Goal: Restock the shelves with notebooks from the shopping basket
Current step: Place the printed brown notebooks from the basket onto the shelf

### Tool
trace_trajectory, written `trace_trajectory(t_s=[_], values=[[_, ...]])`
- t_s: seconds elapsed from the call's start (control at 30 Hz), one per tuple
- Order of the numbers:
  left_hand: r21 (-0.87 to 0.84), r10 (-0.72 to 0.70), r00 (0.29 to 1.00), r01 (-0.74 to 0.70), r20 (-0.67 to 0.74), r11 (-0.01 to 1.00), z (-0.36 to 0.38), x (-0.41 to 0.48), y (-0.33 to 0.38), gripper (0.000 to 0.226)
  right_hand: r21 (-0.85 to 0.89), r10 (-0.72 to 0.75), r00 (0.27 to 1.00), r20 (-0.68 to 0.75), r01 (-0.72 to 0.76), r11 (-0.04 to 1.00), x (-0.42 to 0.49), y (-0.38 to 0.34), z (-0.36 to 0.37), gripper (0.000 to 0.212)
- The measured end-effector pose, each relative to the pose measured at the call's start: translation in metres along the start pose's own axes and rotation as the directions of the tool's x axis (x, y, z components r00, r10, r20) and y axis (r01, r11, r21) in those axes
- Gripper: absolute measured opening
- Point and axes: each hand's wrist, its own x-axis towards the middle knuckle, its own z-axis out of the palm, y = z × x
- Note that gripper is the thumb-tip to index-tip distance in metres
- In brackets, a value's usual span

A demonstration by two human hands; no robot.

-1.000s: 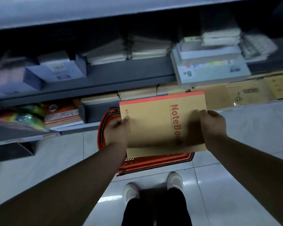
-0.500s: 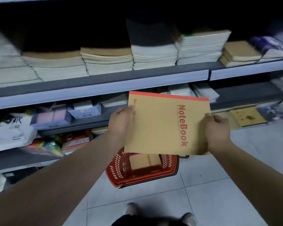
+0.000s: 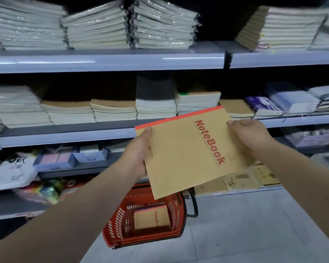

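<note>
1. Grey store shelves (image 3: 65, 136) are filling the background, carrying stacks of notebooks (image 3: 112, 111) above and beyond both hands.
2. On one side, the left hand (image 3: 139, 150) is gripping the edge of a brown notebook (image 3: 188, 154) with a red top strip, its thumb lying on the cover.
3. Opposite it, the right hand (image 3: 249, 135) is pinching the other edge of the same notebook, fingers curled round it.
4. That notebook is hanging tilted between the two hands, in the air in front of the middle shelf.
5. Below the left hand, a red shopping basket (image 3: 118, 224) is sitting on the tiled floor (image 3: 254, 224). Another notebook (image 3: 150, 219) is lying inside it, possibly atop more, though blur is hiding that.
</note>
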Motion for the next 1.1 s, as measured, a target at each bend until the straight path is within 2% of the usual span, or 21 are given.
trace_trajectory(t_s=[0.07,0.17,0.3,0.57,0.7,0.87,1.1], values=[[-0.057,0.008,1.000,-0.009,-0.012,0.998,0.018,-0.007,-0.002,0.040,-0.021,-0.022,0.999,0.031,0.023,1.000,0.006,-0.005,-0.024,0.032],[-0.144,0.049,0.998,-0.053,-0.034,0.988,0.044,-0.017,-0.002,0.038,0.024,-0.033,0.998,0.049,0.032,0.999,0.019,-0.011,-0.056,0.042],[-0.255,0.102,0.992,-0.116,-0.067,0.960,0.082,-0.034,-0.012,0.037,0.229,-0.015,0.996,0.090,-0.006,0.973,0.034,-0.017,-0.092,0.018],[-0.405,0.200,0.977,-0.214,-0.079,0.889,0.144,-0.048,-0.014,0.034,0.522,-0.147,0.982,0.117,0.065,0.850,0.060,-0.039,-0.125,0.008],[-0.418,0.286,0.955,-0.290,-0.074,0.861,0.164,-0.043,0.006,0.036,0.612,-0.202,0.968,0.148,0.070,0.788,0.077,-0.059,-0.121,0.013],[-0.488,0.327,0.940,-0.333,-0.100,0.807,0.180,-0.029,0.031,0.034,0.579,-0.256,0.950,0.179,0.109,0.808,0.099,-0.076,-0.105,0.016],[-0.473,0.355,0.935,-0.314,-0.001,0.824,0.193,-0.008,0.045,0.028,0.496,-0.234,0.965,0.115,0.149,0.855,0.146,-0.100,-0.091,0.015]])
